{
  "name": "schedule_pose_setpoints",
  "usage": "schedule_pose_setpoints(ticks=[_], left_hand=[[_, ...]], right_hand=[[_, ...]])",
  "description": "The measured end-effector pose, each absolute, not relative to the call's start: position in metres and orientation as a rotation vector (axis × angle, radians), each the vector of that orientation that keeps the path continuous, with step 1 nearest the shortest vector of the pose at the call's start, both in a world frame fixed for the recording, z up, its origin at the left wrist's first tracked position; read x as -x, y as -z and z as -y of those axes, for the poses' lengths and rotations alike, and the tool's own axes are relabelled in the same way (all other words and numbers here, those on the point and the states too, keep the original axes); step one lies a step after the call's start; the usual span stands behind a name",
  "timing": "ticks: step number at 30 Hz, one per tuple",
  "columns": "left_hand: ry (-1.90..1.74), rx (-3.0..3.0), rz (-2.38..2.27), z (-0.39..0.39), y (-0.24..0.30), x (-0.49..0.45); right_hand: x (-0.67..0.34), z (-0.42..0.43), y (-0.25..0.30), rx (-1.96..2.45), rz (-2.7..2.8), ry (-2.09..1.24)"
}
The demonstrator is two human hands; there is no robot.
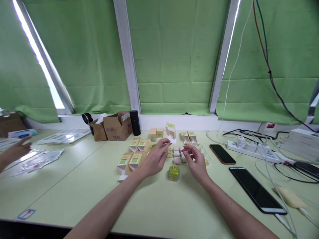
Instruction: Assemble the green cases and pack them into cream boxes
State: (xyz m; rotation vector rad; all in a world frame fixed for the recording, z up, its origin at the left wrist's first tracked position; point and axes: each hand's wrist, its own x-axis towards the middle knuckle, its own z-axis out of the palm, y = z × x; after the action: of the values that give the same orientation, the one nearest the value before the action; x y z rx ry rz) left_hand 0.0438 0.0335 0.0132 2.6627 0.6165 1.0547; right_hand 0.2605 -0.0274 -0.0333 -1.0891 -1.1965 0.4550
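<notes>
My left hand (pixel 156 159) hovers with its fingers apart and slightly bent beside small yellow pieces (pixel 169 152). My right hand (pixel 196 164) has thumb and fingertips drawn close together above the pale pinkish-white cylindrical pieces (pixel 176 160); whatever they may hold is too small to make out. Between my wrists, nearer to me, stands a small clear jar with a green lid (pixel 174 173) and a loop on top. Clear round-edged containers (pixel 206 159) lie right of my right hand. Open yellow cartons with green labels (pixel 134 161) lie left of my left hand.
More small cartons (pixel 170 131) stand at the back. A brown cardboard box (pixel 117 126) and black cylinder (pixel 135 122) stand back left. Two phones (pixel 222 154), a power strip (pixel 251 151) and cables lie right. Another person's hand (pixel 16 152) reaches over plastic bags (pixel 40 162) at left.
</notes>
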Motion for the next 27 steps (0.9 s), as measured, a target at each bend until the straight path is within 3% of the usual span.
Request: schedule_pose_setpoints(ticks=[7, 13, 20, 27], left_hand=[[-1.051, -2.906, -0.440, -0.005, 0.001, -0.031], [-1.109, -3.055, -0.229, 0.002, 0.006, -0.035], [-1.432, -2.780, -0.168, -0.001, 0.006, -0.032], [-1.440, -2.496, -0.695, -0.007, -0.005, -0.048]], right_hand=[[-0.265, 0.019, 0.027, 1.010, 0.909, -0.860], [-0.266, 0.020, 0.024, 0.819, 0.789, -1.014], [-0.262, 0.028, 0.021, 0.727, 0.890, -0.906], [-0.256, 0.032, 0.030, 0.813, 1.184, -0.616]])
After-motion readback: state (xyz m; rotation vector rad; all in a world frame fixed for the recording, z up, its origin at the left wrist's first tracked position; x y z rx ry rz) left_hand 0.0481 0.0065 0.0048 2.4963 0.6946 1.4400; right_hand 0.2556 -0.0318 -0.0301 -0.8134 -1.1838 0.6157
